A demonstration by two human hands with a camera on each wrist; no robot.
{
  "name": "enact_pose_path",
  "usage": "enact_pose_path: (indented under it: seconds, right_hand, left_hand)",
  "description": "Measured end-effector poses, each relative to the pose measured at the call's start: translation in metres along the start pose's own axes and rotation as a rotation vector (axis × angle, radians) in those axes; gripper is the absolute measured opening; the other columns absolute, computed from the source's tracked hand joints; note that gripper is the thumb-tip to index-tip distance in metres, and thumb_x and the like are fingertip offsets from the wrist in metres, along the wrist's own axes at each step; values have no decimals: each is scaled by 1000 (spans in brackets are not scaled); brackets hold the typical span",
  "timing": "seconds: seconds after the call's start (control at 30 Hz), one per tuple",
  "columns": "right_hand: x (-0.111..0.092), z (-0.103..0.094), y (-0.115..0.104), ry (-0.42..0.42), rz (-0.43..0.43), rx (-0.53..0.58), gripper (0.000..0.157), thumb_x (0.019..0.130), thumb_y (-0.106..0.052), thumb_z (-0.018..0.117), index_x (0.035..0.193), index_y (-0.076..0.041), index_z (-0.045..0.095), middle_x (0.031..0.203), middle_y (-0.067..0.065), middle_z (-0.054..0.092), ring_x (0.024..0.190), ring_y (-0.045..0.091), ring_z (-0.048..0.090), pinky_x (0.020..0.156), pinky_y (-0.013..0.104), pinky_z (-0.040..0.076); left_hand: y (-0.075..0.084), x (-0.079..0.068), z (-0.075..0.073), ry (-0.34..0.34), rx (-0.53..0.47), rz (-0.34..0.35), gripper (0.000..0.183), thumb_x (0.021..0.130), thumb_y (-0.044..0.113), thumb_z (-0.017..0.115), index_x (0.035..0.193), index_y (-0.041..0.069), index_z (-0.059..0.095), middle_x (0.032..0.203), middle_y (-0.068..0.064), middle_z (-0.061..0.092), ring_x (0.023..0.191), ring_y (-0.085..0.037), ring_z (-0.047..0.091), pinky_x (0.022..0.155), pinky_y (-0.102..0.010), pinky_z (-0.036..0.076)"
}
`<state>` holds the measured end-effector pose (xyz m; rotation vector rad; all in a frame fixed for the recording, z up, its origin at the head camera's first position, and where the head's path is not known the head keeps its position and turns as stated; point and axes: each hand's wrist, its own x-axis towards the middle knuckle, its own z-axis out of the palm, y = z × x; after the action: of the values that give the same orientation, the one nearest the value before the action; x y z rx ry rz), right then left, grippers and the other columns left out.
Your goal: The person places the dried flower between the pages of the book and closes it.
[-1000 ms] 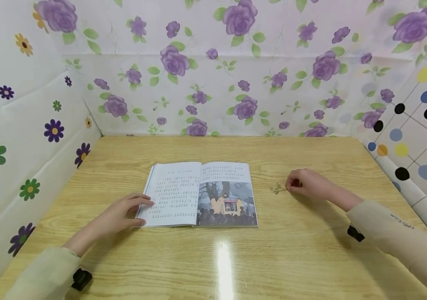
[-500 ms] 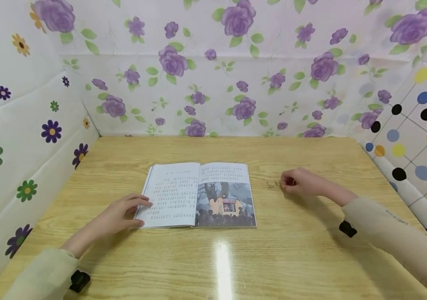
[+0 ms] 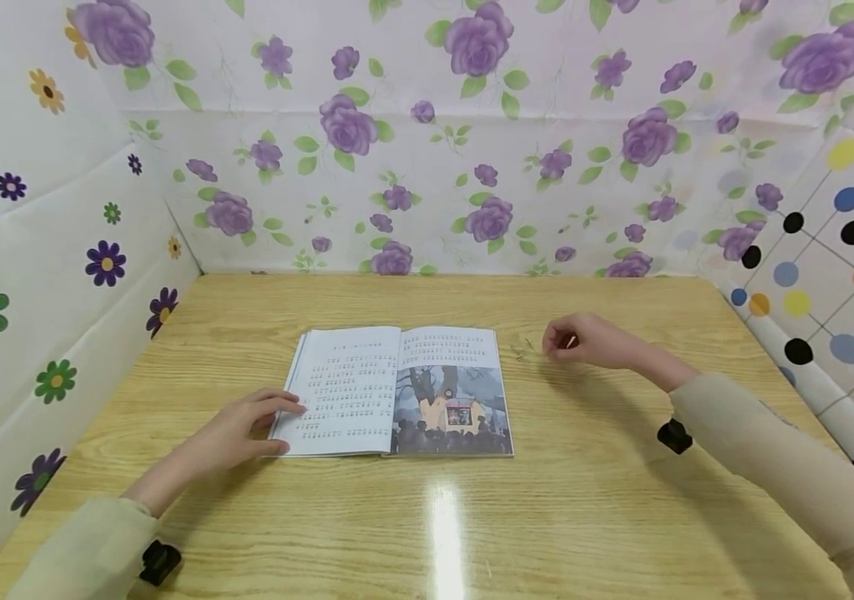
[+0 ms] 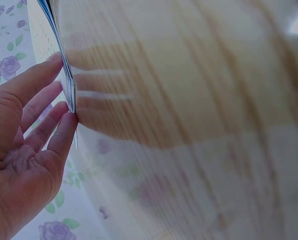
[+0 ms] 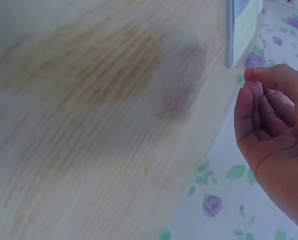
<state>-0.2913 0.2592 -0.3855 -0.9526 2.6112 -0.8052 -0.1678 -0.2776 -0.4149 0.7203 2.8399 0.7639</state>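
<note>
An open book (image 3: 352,387) lies on the table, text on its left page and a dark illustration low on its right page. My left hand (image 3: 232,429) rests at its lower left, fingertips on the page and thumb by the corner. In the left wrist view, the fingers (image 4: 64,132) touch the edge of the book (image 4: 65,67) and look fairly straight. To the right of the book, my right hand (image 3: 593,340) pinches a thin, branching dry sprig (image 3: 522,351) between thumb and forefinger. The sprig points left, apart from the book, and is barely visible in the right wrist view.
The wooden table (image 3: 546,517) is glossy, with a bright reflection near its front. A purple-flowered cloth (image 3: 427,192) hangs behind it. Patterned cloths also stand along the left and right sides. A small black device (image 3: 160,561) sits at the left wrist.
My right hand has moved left and a little away from me, bringing the sprig closer to the book. My left hand and the book have stayed in place.
</note>
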Motion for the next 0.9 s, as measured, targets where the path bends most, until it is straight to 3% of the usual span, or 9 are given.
enact_pose_path:
  seconds: [0.33,0.57,0.9]
  right_hand:
    - [27,-3,-21,6,22,5,11,96,-12,64,102,-7,71,97,9,73,89,14,68,80,30,59]
    - [46,-2,-40,-13,10,3,12,97,-11,63,104,-5,71,100,13,73,90,21,69,82,35,59]
    - [77,6,-58,-68,-24,44,13,96,-10,62,103,-4,71,100,13,73,93,30,69,80,33,57]
  left_hand:
    - [0,0,0,-2,-9,-6,44,83,15,78,126,11,66,138,-17,56,126,-40,55,101,-50,50]
    - [-1,-1,0,2,-1,-4,44,84,16,78,126,12,66,138,-16,57,127,-39,55,102,-51,50]
    - [0,-1,-1,-4,2,-11,43,84,17,78,125,12,67,138,-16,57,127,-39,55,103,-52,49]
